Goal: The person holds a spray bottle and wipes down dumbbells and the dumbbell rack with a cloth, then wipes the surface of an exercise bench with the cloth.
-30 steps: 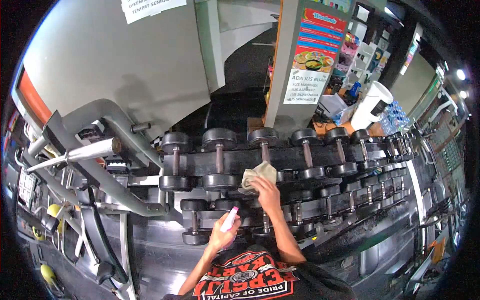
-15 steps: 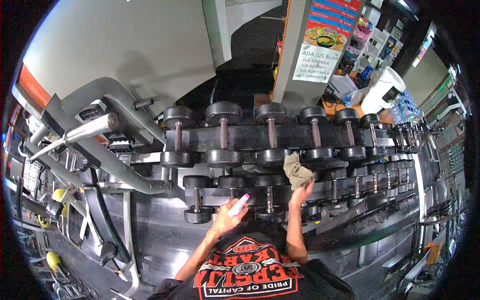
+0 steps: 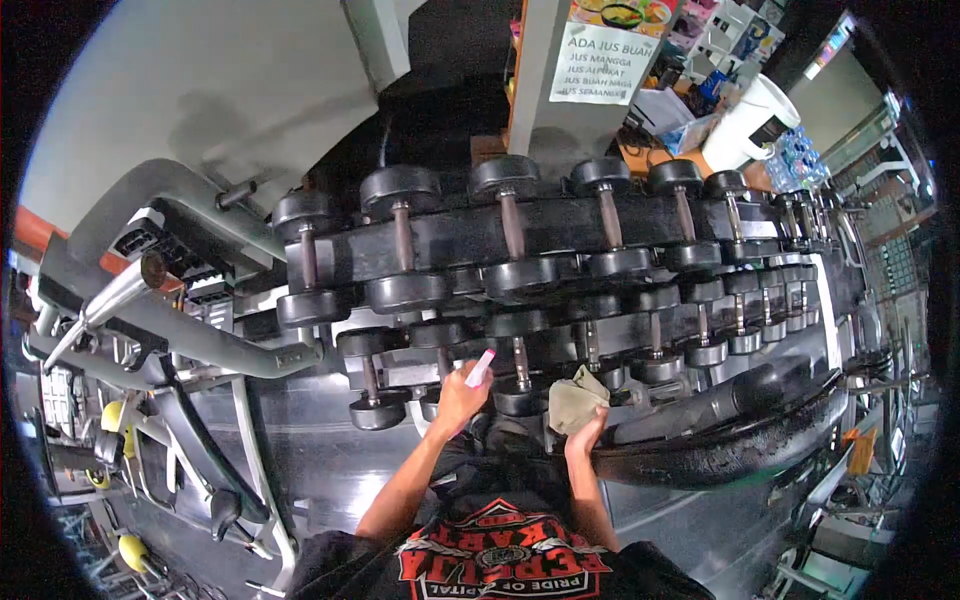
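My left hand [image 3: 462, 398] is closed round a white bottle with a pink top [image 3: 481, 368], in front of the lower row of dumbbells. A crumpled beige cloth [image 3: 577, 402] rests in my right hand [image 3: 588, 432], below the lower row and apart from the dumbbells. Nearest to the bottle is a black dumbbell [image 3: 520, 362] on the lower tier. Above it, on the upper tier, lies a larger black dumbbell [image 3: 513, 228] with a brownish handle.
Several more dumbbells line the two-tier rack [image 3: 450, 238]. On the left stands a grey machine frame [image 3: 190, 345] with a metal bar [image 3: 105, 305]. A padded black bench [image 3: 720, 445] lies at the right. Behind the rack, a white container [image 3: 750, 125] stands on a counter.
The cloth has moved from an upper-tier dumbbell down and right, off the dumbbells. My left hand with the bottle has risen slightly in view. The camera view has shifted.
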`<state>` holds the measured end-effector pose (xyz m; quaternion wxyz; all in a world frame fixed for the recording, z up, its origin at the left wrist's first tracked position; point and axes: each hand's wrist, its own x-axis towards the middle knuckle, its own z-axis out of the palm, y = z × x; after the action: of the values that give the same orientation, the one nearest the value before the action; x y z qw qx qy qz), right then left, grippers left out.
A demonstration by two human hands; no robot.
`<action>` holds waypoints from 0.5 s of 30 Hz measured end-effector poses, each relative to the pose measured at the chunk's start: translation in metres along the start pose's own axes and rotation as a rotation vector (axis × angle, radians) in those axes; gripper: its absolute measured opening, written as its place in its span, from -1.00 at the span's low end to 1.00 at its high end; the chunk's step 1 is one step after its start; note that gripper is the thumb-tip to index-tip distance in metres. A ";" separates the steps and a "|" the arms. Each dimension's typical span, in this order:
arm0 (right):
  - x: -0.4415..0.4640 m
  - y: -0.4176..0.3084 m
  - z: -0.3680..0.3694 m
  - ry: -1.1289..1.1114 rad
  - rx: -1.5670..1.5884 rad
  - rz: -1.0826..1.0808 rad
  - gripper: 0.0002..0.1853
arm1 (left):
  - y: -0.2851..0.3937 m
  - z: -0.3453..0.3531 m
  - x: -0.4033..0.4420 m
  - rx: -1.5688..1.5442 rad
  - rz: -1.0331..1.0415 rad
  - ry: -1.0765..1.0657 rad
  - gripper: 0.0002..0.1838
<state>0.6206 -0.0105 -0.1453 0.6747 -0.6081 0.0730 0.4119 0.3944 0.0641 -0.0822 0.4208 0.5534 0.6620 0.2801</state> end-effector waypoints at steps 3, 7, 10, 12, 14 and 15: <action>0.002 0.008 -0.012 0.059 -0.091 -0.099 -0.54 | -0.014 0.016 0.017 -0.077 -0.030 -0.015 -0.76; -0.006 -0.002 0.005 0.123 -0.035 -0.092 -0.54 | -0.023 0.029 0.035 -0.055 -0.056 -0.021 -0.77; -0.001 -0.001 0.004 0.051 -0.017 -0.075 -0.52 | -0.030 0.037 0.042 -0.053 -0.050 -0.029 -0.77; -0.005 -0.003 0.007 -0.032 -0.021 -0.059 -0.50 | -0.030 0.041 0.043 -0.102 -0.046 -0.024 -0.77; -0.005 -0.005 0.013 -0.161 0.088 0.047 -0.46 | -0.032 0.046 0.046 -0.051 0.040 0.050 -0.77; -0.005 -0.004 0.016 -0.227 0.112 0.056 -0.44 | -0.038 0.050 0.049 -0.004 0.066 0.065 -0.77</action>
<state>0.6138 0.0017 -0.1353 0.6997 -0.5168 0.0358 0.4921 0.4173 0.0983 -0.1501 0.3908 0.5649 0.6559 0.3129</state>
